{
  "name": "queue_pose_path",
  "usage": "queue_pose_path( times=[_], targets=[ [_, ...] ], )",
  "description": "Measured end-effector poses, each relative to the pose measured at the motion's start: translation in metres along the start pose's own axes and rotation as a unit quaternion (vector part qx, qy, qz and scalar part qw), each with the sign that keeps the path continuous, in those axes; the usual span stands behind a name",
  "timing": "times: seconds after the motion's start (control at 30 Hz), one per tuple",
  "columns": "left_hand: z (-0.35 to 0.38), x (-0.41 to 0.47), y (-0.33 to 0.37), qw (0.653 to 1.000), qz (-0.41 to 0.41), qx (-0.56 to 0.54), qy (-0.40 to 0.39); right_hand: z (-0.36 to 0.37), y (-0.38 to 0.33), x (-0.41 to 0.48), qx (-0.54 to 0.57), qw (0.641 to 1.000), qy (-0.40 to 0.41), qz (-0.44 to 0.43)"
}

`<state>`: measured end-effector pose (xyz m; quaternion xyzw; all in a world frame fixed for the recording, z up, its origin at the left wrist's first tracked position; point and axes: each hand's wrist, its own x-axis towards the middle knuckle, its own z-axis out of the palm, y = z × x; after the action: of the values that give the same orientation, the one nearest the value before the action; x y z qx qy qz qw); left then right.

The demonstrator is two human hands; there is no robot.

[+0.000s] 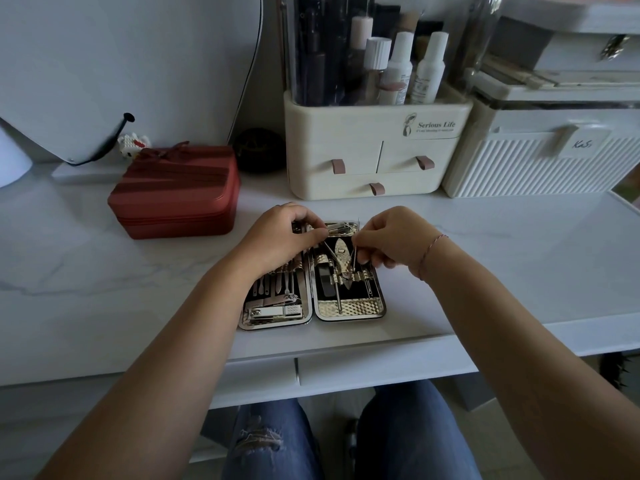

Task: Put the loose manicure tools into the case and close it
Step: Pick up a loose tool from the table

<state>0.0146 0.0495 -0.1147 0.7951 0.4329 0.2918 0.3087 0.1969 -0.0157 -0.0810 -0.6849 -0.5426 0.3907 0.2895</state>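
the case (349, 315) was laid open near the front edge of the white table (104, 271). a thin metal tool (355, 249) was pinched upright over its right half by the right hand (391, 239). the left hand (285, 233) was curled over the upper left half; whether anything was held could not be told.

A dark red zipped fabric pouch (176, 192) sits on the white marble-patterned surface (86, 265). Just behind it stands a small white toy-brick figure (133, 144). A cream plastic drawer organiser (377, 150) holds white bottles (429, 69), and just beside it is a white ribbed storage box (540, 164).
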Motion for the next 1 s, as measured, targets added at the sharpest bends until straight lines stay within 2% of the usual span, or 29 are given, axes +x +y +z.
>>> queue_pose_path(
  times=[0.3,0.57,0.83,1.0],
  targets=[
    [0.000,0.000,0.000,1.000,-0.006,-0.005,-0.002,-0.007,0.002,0.012,-0.081,0.996,-0.027,0.016],
    [-0.001,-0.001,0.000,1.000,-0.016,-0.007,-0.002,-0.007,0.002,0.018,-0.069,0.997,-0.036,0.010],
    [0.000,-0.001,0.001,1.000,-0.021,-0.007,-0.001,-0.008,-0.002,0.011,-0.139,0.988,-0.073,-0.003],
    [0.000,-0.001,0.002,1.000,-0.023,-0.011,-0.002,-0.006,-0.002,0.002,-0.169,0.985,-0.028,-0.018]
  ],
)
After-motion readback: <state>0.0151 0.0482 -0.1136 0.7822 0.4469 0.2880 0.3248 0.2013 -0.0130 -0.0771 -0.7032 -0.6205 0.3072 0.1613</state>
